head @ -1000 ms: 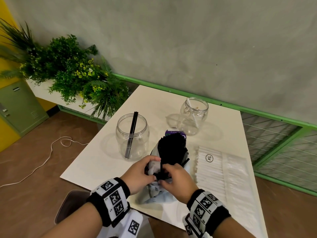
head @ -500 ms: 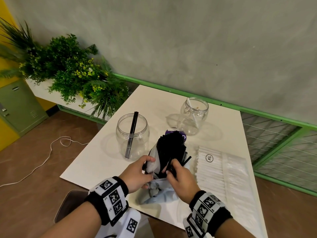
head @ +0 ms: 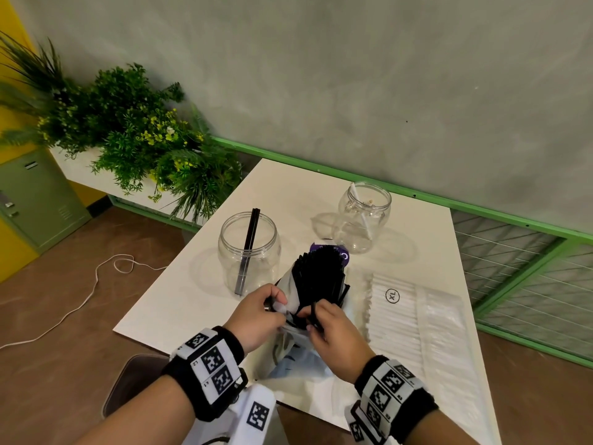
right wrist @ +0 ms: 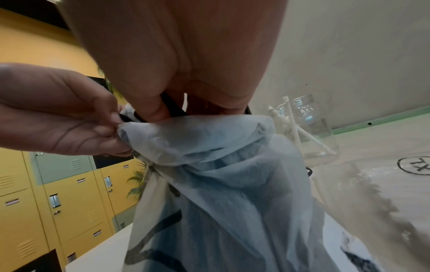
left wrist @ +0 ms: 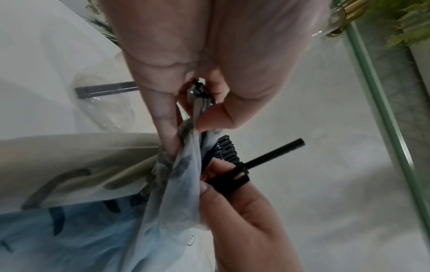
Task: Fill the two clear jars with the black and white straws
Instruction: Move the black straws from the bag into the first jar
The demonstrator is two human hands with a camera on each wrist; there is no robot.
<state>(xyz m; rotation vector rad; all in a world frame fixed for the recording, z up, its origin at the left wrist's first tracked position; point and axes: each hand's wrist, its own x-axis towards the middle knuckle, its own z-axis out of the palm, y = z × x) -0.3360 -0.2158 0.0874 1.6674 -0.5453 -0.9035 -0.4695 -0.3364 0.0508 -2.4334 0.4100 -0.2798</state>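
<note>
The white table (head: pixel 199 303) runs from its near edge at 6 o'clock to the green rail (head: pixel 500 216) at 12 o'clock. Bare tabletop lies at 9 o'clock of the left jar (head: pixel 248 252) and between the two jars. The 3 o'clock side is taken up by the pack of white straws (head: pixel 404 319), which reaches close to the right edge.

The left hand (head: pixel 256 319) has thumb and fingers pinched on a gathered fold of the pale plastic bag (head: pixel 288 351), near the table's front edge. The right hand (head: pixel 333 335), just at 3 o'clock of it, has its fingers curled around one black straw (left wrist: pixel 274 152), held at the bag's mouth beside the bundle of black straws (head: pixel 321 277).

The bundle lies with its long axis pointing toward 12 o'clock, its far end between the jars. The held straw tilts toward 1 o'clock in the left wrist view. The left jar stands upright with black straws leaning against its far rim. The right jar (head: pixel 364 216), at 1 o'clock of the bundle, holds white straws slanted from its rim toward 5 o'clock.
</note>
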